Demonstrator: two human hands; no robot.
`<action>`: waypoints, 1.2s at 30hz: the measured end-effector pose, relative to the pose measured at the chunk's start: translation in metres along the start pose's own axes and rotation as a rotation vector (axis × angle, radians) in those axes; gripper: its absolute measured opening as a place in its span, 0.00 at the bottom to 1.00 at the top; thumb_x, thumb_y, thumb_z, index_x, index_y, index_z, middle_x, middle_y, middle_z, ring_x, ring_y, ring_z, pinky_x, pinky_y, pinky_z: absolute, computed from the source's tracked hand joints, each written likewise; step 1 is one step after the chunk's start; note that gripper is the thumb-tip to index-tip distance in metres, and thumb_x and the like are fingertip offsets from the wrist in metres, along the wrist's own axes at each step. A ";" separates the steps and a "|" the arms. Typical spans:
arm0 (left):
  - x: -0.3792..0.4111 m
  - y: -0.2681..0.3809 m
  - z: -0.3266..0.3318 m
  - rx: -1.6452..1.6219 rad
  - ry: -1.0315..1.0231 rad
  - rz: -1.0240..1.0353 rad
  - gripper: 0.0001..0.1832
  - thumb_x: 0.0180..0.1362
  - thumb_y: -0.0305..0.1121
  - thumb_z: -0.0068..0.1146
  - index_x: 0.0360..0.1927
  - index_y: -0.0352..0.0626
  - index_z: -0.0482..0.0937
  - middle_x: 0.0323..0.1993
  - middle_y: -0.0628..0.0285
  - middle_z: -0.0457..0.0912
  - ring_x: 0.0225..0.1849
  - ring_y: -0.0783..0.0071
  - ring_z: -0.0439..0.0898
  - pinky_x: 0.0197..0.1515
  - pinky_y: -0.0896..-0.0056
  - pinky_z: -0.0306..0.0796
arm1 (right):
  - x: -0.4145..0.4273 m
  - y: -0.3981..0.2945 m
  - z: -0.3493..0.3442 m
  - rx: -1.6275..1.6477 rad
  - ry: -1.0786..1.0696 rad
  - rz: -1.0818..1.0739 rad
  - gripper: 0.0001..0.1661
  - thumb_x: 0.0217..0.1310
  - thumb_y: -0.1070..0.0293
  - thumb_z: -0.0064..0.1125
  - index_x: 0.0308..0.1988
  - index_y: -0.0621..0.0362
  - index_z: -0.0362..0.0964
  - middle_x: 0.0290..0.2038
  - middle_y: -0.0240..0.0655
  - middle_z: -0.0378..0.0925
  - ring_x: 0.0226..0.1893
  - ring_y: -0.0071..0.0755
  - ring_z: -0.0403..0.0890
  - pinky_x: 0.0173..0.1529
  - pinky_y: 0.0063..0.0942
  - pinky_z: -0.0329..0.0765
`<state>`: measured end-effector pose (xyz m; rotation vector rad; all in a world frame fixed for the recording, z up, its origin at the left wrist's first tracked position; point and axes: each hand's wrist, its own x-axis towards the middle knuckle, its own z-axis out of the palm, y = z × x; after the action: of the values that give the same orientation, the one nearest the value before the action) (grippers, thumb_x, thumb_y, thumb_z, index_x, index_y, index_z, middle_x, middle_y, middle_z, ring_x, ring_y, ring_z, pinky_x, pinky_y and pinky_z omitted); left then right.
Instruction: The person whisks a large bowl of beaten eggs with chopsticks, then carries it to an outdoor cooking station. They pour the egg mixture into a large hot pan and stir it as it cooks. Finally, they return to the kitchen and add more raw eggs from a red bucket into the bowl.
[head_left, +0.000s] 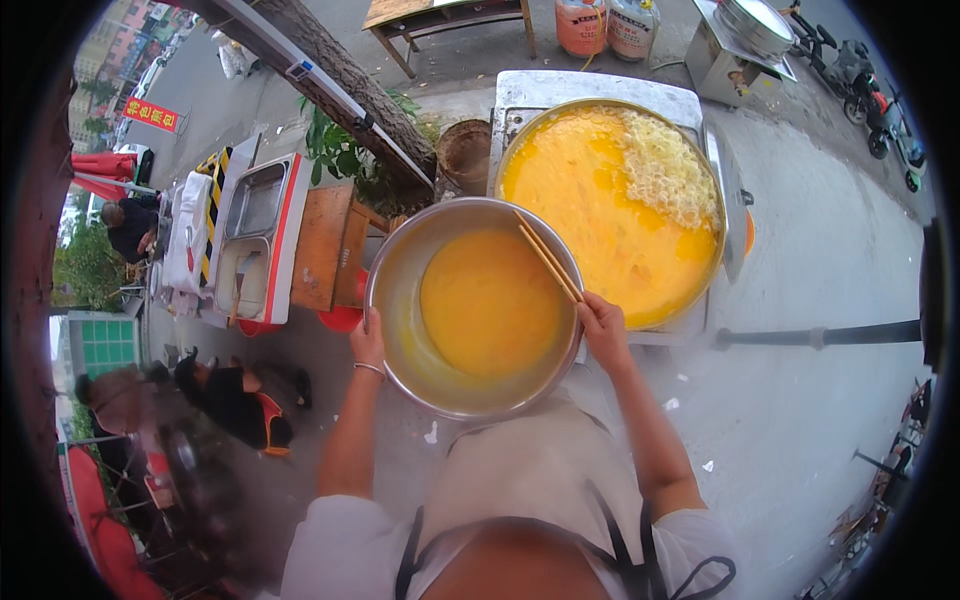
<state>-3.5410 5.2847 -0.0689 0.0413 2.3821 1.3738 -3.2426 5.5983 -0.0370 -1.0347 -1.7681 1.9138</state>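
Note:
Both hands carry a large stainless steel bowl (401, 300), partly filled with yellow liquid (491, 304) that looks like beaten egg. My left hand (367, 341) grips its left rim. On the right rim, my right hand (602, 322) clasps the bowl together with a pair of wooden chopsticks (551, 259), which lean across the bowl's inner edge. Just beyond, to the upper right, sits a wide round pan (721, 247). Yellow egg mixture (592, 217) covers most of it, and pale frothy egg (667, 165) is heaped at its far right. The bowl overlaps the pan's near left side in view.
The pan rests on a metal stove (592, 81). Gas cylinders (581, 30), a wooden table (450, 19) and a steamer cart (731, 67) stand beyond. At left are a tree trunk (352, 82), a wooden stool (322, 247) and a food cart (289, 232). People (232, 397) are nearby.

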 end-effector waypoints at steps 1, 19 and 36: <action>0.002 -0.001 -0.001 0.003 -0.001 -0.003 0.28 0.63 0.55 0.49 0.41 0.33 0.79 0.31 0.66 0.79 0.30 0.81 0.75 0.34 0.78 0.70 | -0.004 0.001 0.001 -0.031 0.000 -0.031 0.08 0.64 0.73 0.50 0.40 0.66 0.73 0.28 0.30 0.71 0.30 0.24 0.71 0.37 0.19 0.67; 0.032 0.117 -0.070 -0.006 -0.033 -0.018 0.33 0.65 0.60 0.40 0.58 0.39 0.68 0.48 0.64 0.76 0.48 0.74 0.75 0.51 0.71 0.70 | -0.011 -0.074 -0.004 -0.056 -0.194 -0.542 0.26 0.38 0.82 0.58 0.45 0.59 0.72 0.45 0.51 0.70 0.32 0.44 0.78 0.30 0.32 0.76; 0.014 0.065 -0.010 0.035 -0.076 -0.058 0.28 0.68 0.54 0.39 0.52 0.36 0.72 0.41 0.65 0.77 0.40 0.78 0.76 0.41 0.75 0.72 | -0.010 -0.030 -0.031 -0.297 -0.119 -0.307 0.21 0.46 0.74 0.57 0.45 0.52 0.73 0.43 0.52 0.73 0.38 0.52 0.78 0.38 0.39 0.78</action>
<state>-3.5679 5.3127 -0.0145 0.0337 2.3263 1.2814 -3.2204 5.6188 -0.0044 -0.6946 -2.1829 1.5873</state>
